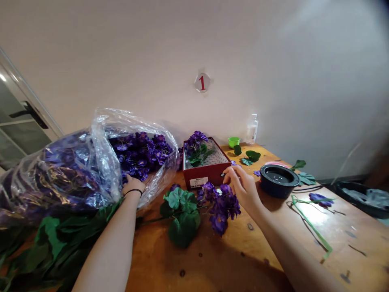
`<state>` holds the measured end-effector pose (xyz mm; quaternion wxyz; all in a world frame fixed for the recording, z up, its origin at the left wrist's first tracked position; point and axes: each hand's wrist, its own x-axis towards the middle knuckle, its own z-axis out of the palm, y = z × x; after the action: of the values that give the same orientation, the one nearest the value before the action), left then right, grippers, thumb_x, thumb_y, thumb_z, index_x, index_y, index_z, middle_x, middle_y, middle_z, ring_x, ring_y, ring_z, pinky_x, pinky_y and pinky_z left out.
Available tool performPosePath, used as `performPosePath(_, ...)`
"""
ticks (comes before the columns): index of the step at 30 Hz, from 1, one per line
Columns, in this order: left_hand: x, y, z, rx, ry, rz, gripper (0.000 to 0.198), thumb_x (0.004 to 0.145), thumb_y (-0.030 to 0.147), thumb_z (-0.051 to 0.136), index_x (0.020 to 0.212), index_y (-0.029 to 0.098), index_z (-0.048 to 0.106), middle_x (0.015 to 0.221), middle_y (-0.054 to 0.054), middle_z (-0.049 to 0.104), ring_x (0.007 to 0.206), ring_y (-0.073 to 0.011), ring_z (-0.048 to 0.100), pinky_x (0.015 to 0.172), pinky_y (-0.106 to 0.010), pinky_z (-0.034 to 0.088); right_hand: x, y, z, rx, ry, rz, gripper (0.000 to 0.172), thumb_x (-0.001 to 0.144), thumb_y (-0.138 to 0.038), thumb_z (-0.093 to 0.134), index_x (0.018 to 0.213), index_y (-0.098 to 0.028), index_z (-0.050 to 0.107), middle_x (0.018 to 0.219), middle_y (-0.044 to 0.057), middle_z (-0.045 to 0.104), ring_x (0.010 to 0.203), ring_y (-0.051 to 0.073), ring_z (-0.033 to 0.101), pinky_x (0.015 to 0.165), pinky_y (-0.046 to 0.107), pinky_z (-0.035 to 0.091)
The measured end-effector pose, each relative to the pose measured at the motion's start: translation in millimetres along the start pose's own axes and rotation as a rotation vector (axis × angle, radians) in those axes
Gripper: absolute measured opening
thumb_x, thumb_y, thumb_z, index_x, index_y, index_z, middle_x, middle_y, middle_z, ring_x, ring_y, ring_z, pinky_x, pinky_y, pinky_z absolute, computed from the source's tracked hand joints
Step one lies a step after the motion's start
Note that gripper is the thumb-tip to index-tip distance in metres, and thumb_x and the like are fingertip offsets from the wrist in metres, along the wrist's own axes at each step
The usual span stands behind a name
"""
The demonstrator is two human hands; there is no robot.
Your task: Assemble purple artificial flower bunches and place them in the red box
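Observation:
My left hand (133,184), a black band on its wrist, reaches into the mouth of a large clear plastic bag (100,154) full of purple artificial flowers (139,152); its fingers are hidden inside. My right hand (241,184) rests with curled fingers at the front right corner of a red cardboard box (209,172) and over a purple flower spray with green leaves (200,205) lying on the wooden table (231,259). Another purple sprig (197,147) lies in the box.
A black round bowl (278,179) sits right of the box. Loose leaves (251,156), a green cup (234,141) and a clear bottle (252,129) stand by the wall. A green stem and a purple bloom (319,198) lie at right. A dark tray (361,196) sits far right.

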<state>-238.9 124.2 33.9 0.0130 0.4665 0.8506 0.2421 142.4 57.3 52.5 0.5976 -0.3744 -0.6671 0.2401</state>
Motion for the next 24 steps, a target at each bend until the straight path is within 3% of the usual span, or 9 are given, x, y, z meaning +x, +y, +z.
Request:
performPosePath(3,-1.6,-0.3,0.5,-0.068,0.041,-0.059,0.061,0.072,0.037,0.057,0.119,0.0,0.051,0.127,-0.032,0.045,0.11,-0.0446,0.052,0.09,-0.056,0.04,-1.1,-1.6,0.1,0.003,0.009,-0.01,0.03,0.093,-0.043,0.04,0.085,-0.019,0.055,0.063,0.0,0.058,0.041,0.008,0.042,0.041,0.021,0.032)
performPosePath(7,1.7,19.0,-13.4,-0.222,0.129,0.005,0.047,0.078,0.024,0.045,0.119,0.003,0.055,0.132,-0.024,0.046,0.111,-0.034,0.054,0.094,-0.042,0.041,-2.8,1.4,3.6,0.007,-0.017,0.003,0.028,0.093,-0.043,0.041,0.085,-0.02,0.054,0.062,0.0,0.057,0.041,0.008,0.043,0.041,0.02,0.032)
performPosePath(11,-4.0,44.7,-36.6,-0.429,0.155,0.084,0.046,0.083,0.025,0.038,0.123,0.009,0.054,0.117,-0.014,0.06,0.08,-0.0185,0.065,0.071,-0.028,0.05,-3.7,6.2,7.7,-0.017,-0.032,0.016,0.027,0.092,-0.043,0.043,0.084,-0.02,0.054,0.062,0.0,0.057,0.043,0.009,0.045,0.042,0.021,0.033)
performPosePath(15,-41.5,68.4,-56.7,-0.644,0.153,0.2,0.047,0.083,0.035,0.04,0.124,0.017,0.055,0.106,-0.006,0.064,0.067,-0.0111,0.063,0.051,-0.019,0.044,-3.3,9.4,8.0,-0.095,-0.018,-0.027,0.025,0.092,-0.04,0.043,0.085,-0.02,0.055,0.065,0.001,0.059,0.048,0.011,0.048,0.048,0.023,0.037)
performPosePath(17,-70.4,80.7,-62.7,-0.916,0.085,0.312,0.048,0.08,0.037,0.048,0.12,0.015,0.059,0.092,-0.006,0.067,0.062,-0.0107,0.06,0.046,-0.017,0.038,-3.3,10.0,7.9,-0.15,-0.021,-0.059,0.022,0.092,-0.039,0.045,0.089,-0.019,0.056,0.071,0.003,0.062,0.053,0.012,0.05,0.051,0.024,0.039)
performPosePath(20,-115.0,99.5,-65.8,-1.066,-0.153,0.412,0.049,0.079,0.041,0.054,0.12,0.014,0.06,0.062,0.0,0.061,0.053,-0.01,0.054,0.044,-0.017,0.036,-4.7,9.1,10.3,-0.144,-0.095,-0.085,0.027,0.088,-0.039,0.053,0.108,-0.02,0.054,0.093,0.006,0.065,0.062,0.013,0.053,0.055,0.025,0.044)
performPosePath(22,-140.6,111.0,-65.9,-1.033,-0.282,0.533,0.045,0.082,0.04,0.054,0.117,0.014,0.061,0.061,0.0,0.061,0.051,-0.0098,0.053,0.045,-0.018,0.039,-6.3,7.2,13.1,-0.065,-0.153,-0.095,0.048,0.084,-0.039,0.059,0.127,-0.023,0.045,0.118,0.01,0.059,0.071,0.014,0.058,0.06,0.027,0.049)
performPosePath(24,-162.0,120.5,-66.1,-0.925,-0.354,0.669,0.039,0.085,0.039,0.052,0.113,0.014,0.064,0.08,-0.006,0.068,0.053,-0.0102,0.056,0.047,-0.021,0.043,-7.8,5.0,15.6,0.032,-0.183,-0.095,0.071,0.081,-0.039,0.063,0.141,-0.029,0.028,0.139,0.013,0.043,0.08,0.015,0.061,0.062,0.029,0.052)
